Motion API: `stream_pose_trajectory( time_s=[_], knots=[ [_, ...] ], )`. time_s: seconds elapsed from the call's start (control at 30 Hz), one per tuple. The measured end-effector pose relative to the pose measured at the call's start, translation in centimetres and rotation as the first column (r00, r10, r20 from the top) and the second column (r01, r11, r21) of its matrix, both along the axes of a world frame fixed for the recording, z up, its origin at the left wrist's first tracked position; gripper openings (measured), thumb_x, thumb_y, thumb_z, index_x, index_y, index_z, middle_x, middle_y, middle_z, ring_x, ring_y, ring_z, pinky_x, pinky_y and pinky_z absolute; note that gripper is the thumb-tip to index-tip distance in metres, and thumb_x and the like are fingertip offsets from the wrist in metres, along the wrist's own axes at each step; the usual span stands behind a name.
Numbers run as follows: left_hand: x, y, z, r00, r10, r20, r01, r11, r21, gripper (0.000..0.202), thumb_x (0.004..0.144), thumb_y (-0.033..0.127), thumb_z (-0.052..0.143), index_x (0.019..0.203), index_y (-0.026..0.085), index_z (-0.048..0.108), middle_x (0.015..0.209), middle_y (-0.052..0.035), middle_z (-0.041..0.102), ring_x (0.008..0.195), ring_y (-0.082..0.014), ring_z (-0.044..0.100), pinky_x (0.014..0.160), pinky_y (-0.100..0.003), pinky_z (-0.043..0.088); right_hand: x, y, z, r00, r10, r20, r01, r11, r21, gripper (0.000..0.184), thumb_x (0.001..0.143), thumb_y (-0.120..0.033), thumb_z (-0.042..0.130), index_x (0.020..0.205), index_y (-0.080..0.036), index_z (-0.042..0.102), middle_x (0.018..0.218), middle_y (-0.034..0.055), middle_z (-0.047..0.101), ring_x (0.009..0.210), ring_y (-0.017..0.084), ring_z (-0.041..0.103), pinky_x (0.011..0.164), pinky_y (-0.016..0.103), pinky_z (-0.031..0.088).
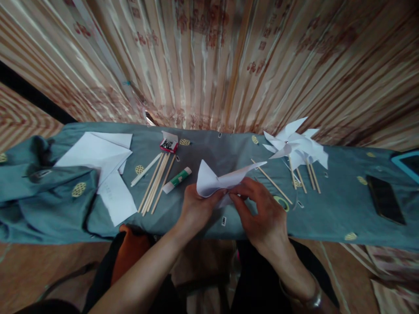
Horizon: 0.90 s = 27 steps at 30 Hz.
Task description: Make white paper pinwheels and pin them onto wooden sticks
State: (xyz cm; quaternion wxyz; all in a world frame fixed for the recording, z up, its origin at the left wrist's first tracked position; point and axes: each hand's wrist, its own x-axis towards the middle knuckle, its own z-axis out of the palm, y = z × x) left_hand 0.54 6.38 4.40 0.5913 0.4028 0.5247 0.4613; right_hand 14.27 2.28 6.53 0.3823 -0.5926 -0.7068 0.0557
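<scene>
Between my two hands is a white paper pinwheel [225, 179] with its blades curled, held above the cloth-covered table. My left hand [199, 207] is closed on its left side, thumb near the middle of the paper. On the other side my right hand [260, 209] pinches the paper near its centre with thumb and fingers. Whether a pin sits under the fingertips, I cannot make out. A single wooden stick [271, 181] lies just beyond my right hand, beside green-handled scissors [281, 203] partly hidden by that hand. A green and white glue stick [177, 180] lies left of the paper.
Several wooden sticks [153, 187] and a rolled white paper [146, 169] lie left, below a small open box of pins [169, 143]. White paper sheets [94, 150] are further left. Pinwheels on sticks [294, 146] lie right, then a dark phone [385, 199]. A curtain [209, 65] hangs behind.
</scene>
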Motion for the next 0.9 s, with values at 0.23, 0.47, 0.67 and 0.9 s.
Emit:
stream_pose_trajectory(
  time_s=[0.23, 0.47, 0.67, 0.9],
  knots=[
    [-0.2, 0.0, 0.0, 0.999, -0.008, -0.049, 0.008, 1.0, 0.005, 0.014, 0.059, 0.027, 0.078, 0.063, 0.016, 0.071, 0.064, -0.0041, 0.07, 0.06, -0.0192, 0.062, 0.055, -0.026, 0.048, 0.2, -0.1, 0.6, 0.995, -0.016, -0.102, 0.0, 0.988, -0.156, 0.038, 0.086, -0.019, 0.058, 0.123, -0.022, 0.052, 0.087, 0.0017, 0.074, 0.081, 0.02, 0.07, 0.076, 0.036, 0.058],
    [-0.5, 0.2, 0.0, 0.994, -0.05, -0.092, 0.05, 0.999, -0.003, 0.015, 0.058, 0.03, 0.079, 0.061, 0.018, 0.071, 0.063, -0.0049, 0.07, 0.058, -0.0202, 0.061, 0.053, -0.027, 0.047, 0.5, 0.0, 0.7, 0.985, -0.029, -0.169, -0.013, 0.969, -0.246, 0.041, 0.084, -0.019, 0.061, 0.124, -0.021, 0.052, 0.089, 0.0011, 0.075, 0.082, 0.019, 0.071, 0.077, 0.033, 0.058],
    [-0.9, 0.2, 0.1, 0.983, -0.098, -0.156, 0.104, 0.994, 0.033, 0.017, 0.058, 0.03, 0.079, 0.057, 0.018, 0.067, 0.057, -0.0039, 0.066, 0.054, -0.0181, 0.058, 0.051, -0.026, 0.043, 0.8, 0.0, 0.7, 0.98, -0.012, -0.199, -0.046, 0.957, -0.287, 0.04, 0.084, -0.021, 0.061, 0.122, -0.021, 0.052, 0.087, 0.0008, 0.075, 0.085, 0.02, 0.072, 0.075, 0.033, 0.057],
    [-1.1, 0.2, 0.2, 0.986, -0.116, -0.123, 0.12, 0.993, 0.021, 0.017, 0.058, 0.031, 0.081, 0.062, 0.017, 0.07, 0.06, -0.0051, 0.068, 0.055, -0.0188, 0.058, 0.053, -0.026, 0.044, 1.0, -0.1, 0.9, 0.974, -0.013, -0.225, -0.065, 0.94, -0.336, 0.041, 0.084, -0.022, 0.062, 0.124, -0.022, 0.052, 0.086, 0.0005, 0.075, 0.085, 0.02, 0.072, 0.076, 0.033, 0.057]
  ],
)
